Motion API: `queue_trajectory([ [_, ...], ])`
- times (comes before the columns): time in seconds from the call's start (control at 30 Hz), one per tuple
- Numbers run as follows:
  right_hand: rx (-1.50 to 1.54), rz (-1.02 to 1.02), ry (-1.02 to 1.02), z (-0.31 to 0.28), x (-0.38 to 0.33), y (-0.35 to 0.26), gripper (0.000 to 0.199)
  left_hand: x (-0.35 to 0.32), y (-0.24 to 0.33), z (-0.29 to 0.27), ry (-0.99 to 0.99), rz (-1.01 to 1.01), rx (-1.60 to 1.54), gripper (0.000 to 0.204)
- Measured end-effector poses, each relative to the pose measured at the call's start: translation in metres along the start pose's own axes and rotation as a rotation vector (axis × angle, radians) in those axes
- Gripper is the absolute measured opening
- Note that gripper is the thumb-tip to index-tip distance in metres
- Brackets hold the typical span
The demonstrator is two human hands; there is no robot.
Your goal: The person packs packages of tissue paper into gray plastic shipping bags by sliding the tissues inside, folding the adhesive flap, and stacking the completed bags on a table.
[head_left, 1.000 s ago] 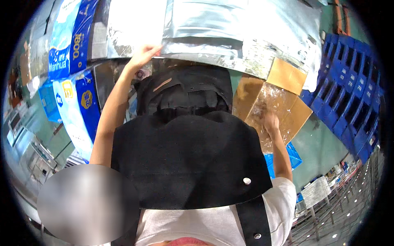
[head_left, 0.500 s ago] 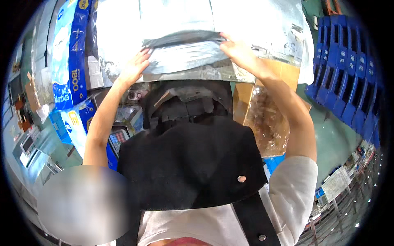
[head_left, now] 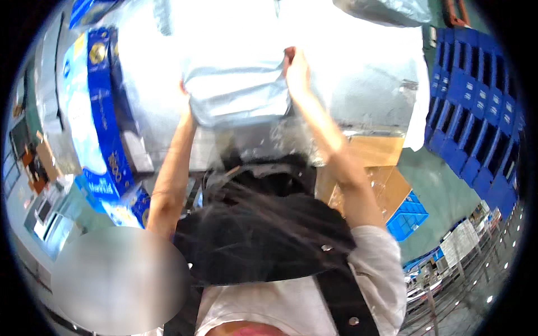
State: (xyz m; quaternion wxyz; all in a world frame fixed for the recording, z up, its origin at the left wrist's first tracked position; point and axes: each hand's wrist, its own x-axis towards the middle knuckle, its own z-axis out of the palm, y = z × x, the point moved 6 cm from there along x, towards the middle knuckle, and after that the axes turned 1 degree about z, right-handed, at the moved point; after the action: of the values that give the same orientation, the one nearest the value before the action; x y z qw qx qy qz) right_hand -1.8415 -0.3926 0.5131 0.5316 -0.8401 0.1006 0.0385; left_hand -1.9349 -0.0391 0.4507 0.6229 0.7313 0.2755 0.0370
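Above the black garment, a silvery bag [head_left: 235, 92] is raised — left hand [head_left: 185, 101] and right hand [head_left: 296, 70] pinch its side edges; soft, light and likely slippery — best held at the edges.

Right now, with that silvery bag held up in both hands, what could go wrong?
The silver bag is pinched only at its sides by the left hand and right hand, so the slick film might slip free. Raised this high, it blocks sight of the silver-wrapped stack behind, so it could knock against it. The dark garment lies loose below and might slide off.
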Motion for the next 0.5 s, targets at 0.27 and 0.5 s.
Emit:
queue_trajectory([
  [0.27,0.537,0.093,-0.564,-0.098,0.007,-0.096,0.088,-0.067,0.168,0.115,-0.149,-0.389,-0.305,0.048],
  [0.5,0.609,-0.26,-0.342,-0.267,0.123,-0.041,0.076,-0.078,0.305,0.303,-0.261,-0.227,-0.478,0.035],
])
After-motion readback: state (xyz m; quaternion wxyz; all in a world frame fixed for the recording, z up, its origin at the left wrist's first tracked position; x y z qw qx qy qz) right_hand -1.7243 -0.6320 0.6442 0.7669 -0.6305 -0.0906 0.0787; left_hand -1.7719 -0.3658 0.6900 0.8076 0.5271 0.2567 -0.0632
